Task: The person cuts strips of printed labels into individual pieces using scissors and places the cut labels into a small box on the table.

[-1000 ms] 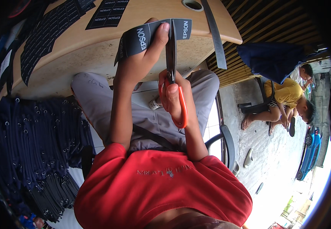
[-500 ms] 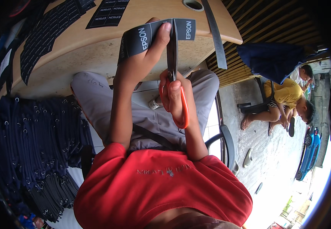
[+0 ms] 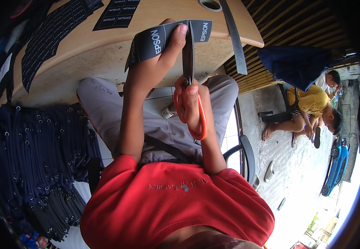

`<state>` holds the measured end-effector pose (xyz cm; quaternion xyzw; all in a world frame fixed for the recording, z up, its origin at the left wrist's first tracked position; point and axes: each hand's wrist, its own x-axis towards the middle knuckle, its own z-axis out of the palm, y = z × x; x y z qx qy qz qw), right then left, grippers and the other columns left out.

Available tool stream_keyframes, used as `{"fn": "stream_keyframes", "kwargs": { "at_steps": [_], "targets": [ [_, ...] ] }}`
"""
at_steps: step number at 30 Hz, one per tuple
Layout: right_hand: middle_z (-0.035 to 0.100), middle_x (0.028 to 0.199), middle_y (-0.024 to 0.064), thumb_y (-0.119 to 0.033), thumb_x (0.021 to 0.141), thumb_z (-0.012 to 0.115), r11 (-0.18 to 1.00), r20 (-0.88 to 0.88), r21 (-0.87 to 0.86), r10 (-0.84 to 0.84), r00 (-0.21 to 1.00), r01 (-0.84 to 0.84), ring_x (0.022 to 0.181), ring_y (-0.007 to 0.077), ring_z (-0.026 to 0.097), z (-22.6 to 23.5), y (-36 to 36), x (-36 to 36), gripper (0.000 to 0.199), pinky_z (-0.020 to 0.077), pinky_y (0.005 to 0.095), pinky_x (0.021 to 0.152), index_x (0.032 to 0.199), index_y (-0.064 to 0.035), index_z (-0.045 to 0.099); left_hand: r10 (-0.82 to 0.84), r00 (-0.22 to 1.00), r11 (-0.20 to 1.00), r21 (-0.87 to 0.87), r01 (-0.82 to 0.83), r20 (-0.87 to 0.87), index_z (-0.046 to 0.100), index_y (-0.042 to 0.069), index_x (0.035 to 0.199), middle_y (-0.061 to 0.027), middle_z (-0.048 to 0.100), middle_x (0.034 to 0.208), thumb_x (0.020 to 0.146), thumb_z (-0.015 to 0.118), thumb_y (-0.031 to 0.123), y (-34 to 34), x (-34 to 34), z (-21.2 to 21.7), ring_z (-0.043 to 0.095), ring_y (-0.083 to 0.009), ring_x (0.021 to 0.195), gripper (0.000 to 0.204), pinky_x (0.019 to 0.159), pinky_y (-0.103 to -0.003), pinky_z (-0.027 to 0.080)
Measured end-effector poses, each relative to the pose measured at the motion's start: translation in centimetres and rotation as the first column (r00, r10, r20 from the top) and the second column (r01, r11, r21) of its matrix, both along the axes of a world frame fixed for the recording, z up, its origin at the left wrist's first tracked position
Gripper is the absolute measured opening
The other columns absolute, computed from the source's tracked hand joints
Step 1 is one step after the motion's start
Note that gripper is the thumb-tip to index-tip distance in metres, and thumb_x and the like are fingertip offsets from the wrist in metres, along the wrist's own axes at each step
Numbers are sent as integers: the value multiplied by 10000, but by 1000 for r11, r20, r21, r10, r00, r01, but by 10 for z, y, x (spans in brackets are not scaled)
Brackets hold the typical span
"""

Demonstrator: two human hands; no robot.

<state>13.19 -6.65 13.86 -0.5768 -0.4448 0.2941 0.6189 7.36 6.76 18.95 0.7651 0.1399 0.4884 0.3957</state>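
A dark grey strip of labels with white lettering [image 3: 146,46] is pinched in my left hand [image 3: 157,66], thumb on top near its right end. My right hand [image 3: 196,103] is wrapped round the orange handles of a pair of scissors [image 3: 188,58]. The scissors point away from me, and their blades cross the strip just right of my left thumb. Beyond the blades sticks out the strip's end section [image 3: 204,31], tilted slightly. Whether it is still joined at the far edge is hard to see. Both hands are above my lap, in front of the table edge.
On the wooden table [image 3: 155,9] lie several dark label sheets [image 3: 115,14], a roll of tape [image 3: 210,5] and a long metal ruler [image 3: 234,37] overhanging the edge. Navy straps with metal rings [image 3: 43,145] hang at left. Two people [image 3: 310,101] sit at right.
The blades have closed further across the strip, and its right end section now tilts down and leftward. My left hand has hardly moved.
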Motion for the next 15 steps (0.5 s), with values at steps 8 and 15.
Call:
{"fn": "stream_keyframes", "kwargs": {
  "at_steps": [8,15],
  "targets": [
    [357,472,-28,-659,947,300,1000,8,-14,-23,1000,23,386,60,352,-1,-1,-1,688,262,219,374,783,-10,457,-6,999,1000,-29,7,35,564,-1,777,-60,501,570,961,564,229,-3,2,-3,450,-139,522,295,523,-300,386],
    [367,458,-24,-627,965,307,998,46,-18,-56,997,57,411,72,355,4,1,-4,671,290,226,423,744,-13,462,-31,1000,989,-142,31,1,565,5,773,-38,489,569,964,563,231,-2,-2,-3,432,-120,522,296,519,-293,377]
  ]
}}
